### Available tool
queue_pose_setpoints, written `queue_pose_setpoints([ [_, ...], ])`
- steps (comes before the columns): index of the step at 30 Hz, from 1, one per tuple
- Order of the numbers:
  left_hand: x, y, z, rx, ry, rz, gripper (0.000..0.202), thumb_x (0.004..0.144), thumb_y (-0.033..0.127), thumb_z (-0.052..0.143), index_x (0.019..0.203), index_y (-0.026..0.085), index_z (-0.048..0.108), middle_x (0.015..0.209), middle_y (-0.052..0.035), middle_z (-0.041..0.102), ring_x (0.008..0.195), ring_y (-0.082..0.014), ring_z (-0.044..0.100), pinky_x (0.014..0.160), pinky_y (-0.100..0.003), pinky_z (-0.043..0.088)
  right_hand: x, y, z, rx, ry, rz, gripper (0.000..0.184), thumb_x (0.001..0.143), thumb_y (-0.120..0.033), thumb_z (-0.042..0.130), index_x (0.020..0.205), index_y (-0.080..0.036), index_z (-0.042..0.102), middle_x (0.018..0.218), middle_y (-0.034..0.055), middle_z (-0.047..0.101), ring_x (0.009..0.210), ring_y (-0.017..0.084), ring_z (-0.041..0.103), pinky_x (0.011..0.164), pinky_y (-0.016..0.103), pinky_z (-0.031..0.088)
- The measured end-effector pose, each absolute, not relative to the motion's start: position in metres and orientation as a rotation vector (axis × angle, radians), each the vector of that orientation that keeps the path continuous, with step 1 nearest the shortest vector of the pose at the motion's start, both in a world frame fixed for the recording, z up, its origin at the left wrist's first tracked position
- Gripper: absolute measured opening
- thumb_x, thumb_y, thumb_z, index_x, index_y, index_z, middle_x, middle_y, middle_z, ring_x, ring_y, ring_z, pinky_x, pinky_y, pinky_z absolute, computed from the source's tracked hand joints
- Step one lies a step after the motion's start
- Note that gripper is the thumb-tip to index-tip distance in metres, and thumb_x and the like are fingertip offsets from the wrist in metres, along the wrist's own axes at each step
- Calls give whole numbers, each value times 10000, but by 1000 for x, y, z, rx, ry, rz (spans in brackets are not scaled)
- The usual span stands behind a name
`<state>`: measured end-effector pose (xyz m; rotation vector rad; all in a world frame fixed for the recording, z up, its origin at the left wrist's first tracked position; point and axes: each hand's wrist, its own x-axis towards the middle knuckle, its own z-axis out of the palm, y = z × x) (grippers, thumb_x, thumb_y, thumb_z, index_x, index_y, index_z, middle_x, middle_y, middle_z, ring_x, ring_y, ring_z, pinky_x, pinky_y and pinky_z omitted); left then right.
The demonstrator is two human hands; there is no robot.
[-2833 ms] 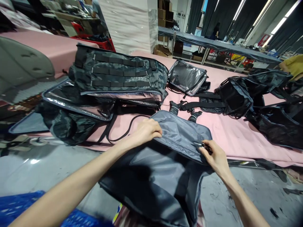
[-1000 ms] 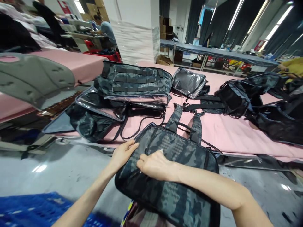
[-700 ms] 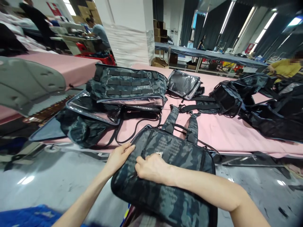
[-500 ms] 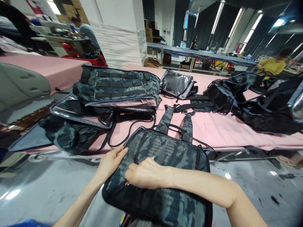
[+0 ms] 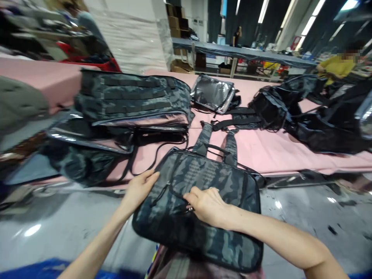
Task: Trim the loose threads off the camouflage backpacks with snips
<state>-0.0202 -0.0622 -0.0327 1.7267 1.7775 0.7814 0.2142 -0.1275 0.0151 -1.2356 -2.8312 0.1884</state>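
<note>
A dark camouflage backpack (image 5: 223,186) lies tilted at the near table edge, partly over my lap, its front panel facing up. My left hand (image 5: 142,186) grips its left edge, the thumb side on the front and the other fingers partly hidden. Over the middle of the panel, my right hand (image 5: 206,203) is closed, with a small shiny metal piece (image 5: 190,208) showing below its fingers; I cannot make out what it is. A zipper pull with a dark cord (image 5: 161,195) hangs on the panel's left side. The padded shoulder straps (image 5: 203,138) stretch away onto the table.
A pink-covered table (image 5: 267,155) spans the view. On it are a large camouflage bag (image 5: 133,95) at left, a clear-windowed pouch (image 5: 213,93) at the back, and more dark bags (image 5: 328,128) at right. A person in yellow (image 5: 338,66) is beyond the table.
My right hand has moved right and slightly up across the panel, uncovering the corded zipper pull. My left hand still holds the edge. The view has shifted a little.
</note>
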Motion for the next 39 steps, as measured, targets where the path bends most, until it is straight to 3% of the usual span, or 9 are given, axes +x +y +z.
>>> queue_pose_setpoints([
  [4, -19, -60, -38, 1692, 1670, 838, 364, 731, 507, 439, 583, 177, 475, 518, 38, 445, 514, -121, 418, 490, -214, 338, 174, -101, 13, -1058, -2845, -12, 237, 884, -104, 326, 1085, -133, 447, 1031, 83, 552, 628, 143, 603, 447, 240, 415],
  [8, -21, -58, -43, 1681, 1642, 879, 330, 739, 472, 454, 607, 173, 494, 530, 40, 450, 530, -121, 424, 526, -219, 358, 146, -89, 1, -920, -2932, -91, 180, 870, -86, 317, 943, -113, 479, 990, 103, 553, 655, 170, 621, 489, 276, 467],
  [12, -23, -60, -46, 1705, 1629, 852, 303, 756, 435, 435, 660, 165, 534, 548, 34, 476, 548, -126, 446, 549, -220, 364, 144, -86, -1, -964, -2936, 22, 174, 848, -78, 328, 930, -131, 473, 883, 67, 580, 652, 188, 619, 492, 281, 458],
  [17, -18, -67, -43, 1784, 1654, 728, 304, 779, 409, 388, 724, 170, 569, 601, 4, 532, 587, -150, 494, 571, -233, 355, 149, -56, 16, -1323, -2677, 234, 219, 831, -131, 374, 1029, -182, 451, 956, 59, 612, 739, 200, 626, 586, 283, 438],
  [25, -10, -75, -35, 1828, 1701, 679, 321, 815, 433, 344, 620, 188, 414, 530, 53, 356, 501, -102, 366, 528, -212, 270, 180, 21, 31, -1925, -2302, 129, 236, 844, -151, 378, 1055, -162, 484, 1041, 122, 602, 880, 251, 601, 683, 318, 402],
  [30, -9, -71, -35, 1842, 1743, 636, 311, 804, 432, 351, 624, 188, 421, 535, 47, 359, 518, -110, 378, 536, -214, 267, 178, 9, 35, -1819, -2267, 244, 242, 909, -254, 330, 1070, -186, 497, 985, 89, 621, 901, 231, 587, 705, 297, 392],
  [34, -7, -72, -36, 1819, 1728, 665, 320, 804, 441, 350, 630, 187, 440, 535, 44, 365, 508, -110, 370, 521, -212, 261, 169, 0, 39, -1604, -2348, 270, 221, 893, -230, 365, 1060, -206, 509, 1051, 66, 600, 904, 196, 578, 713, 271, 391],
  [39, -3, -77, -33, 1757, 1711, 710, 324, 803, 451, 362, 615, 190, 403, 524, 52, 337, 500, -103, 351, 508, -208, 252, 192, 17, 36, -1737, -2069, 498, 184, 863, -213, 383, 892, -177, 561, 861, 44, 641, 809, 170, 585, 689, 243, 395],
])
